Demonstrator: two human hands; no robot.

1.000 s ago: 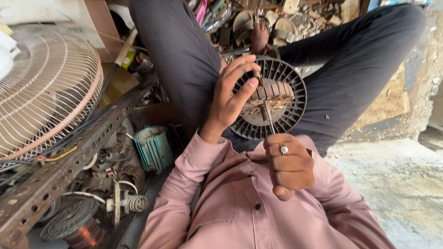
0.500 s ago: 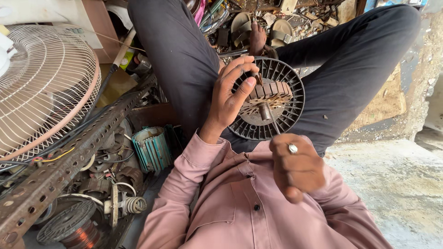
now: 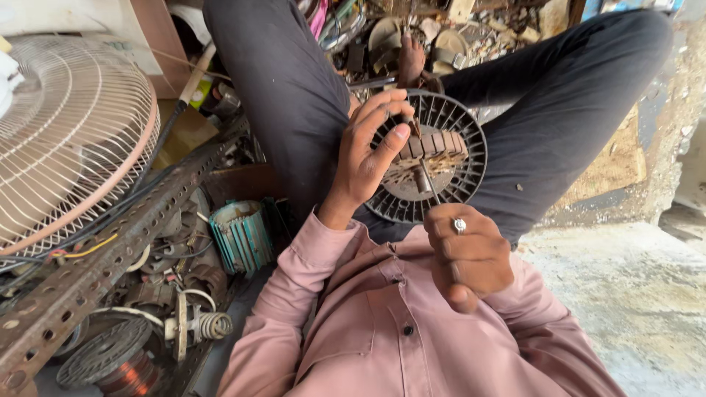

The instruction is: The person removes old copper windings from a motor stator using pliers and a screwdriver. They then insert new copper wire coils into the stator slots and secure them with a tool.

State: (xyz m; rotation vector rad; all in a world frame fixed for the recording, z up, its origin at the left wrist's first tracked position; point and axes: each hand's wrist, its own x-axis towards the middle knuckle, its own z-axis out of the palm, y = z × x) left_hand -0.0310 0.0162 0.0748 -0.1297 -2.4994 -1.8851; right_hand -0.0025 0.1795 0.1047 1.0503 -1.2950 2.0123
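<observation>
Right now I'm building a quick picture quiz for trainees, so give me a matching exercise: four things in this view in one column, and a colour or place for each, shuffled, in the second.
Things
1. round slotted motor housing
2. ribbed motor casing
3. fan guard
4. ring

Descriptions
A. teal, on the floor among scrap parts
B. cream wire cage at the far left
C. on a finger of the right hand
D. dark, in the lap, steadied by the left hand

Pairs: 1-D, 2-A, 3-B, 4-C
</observation>
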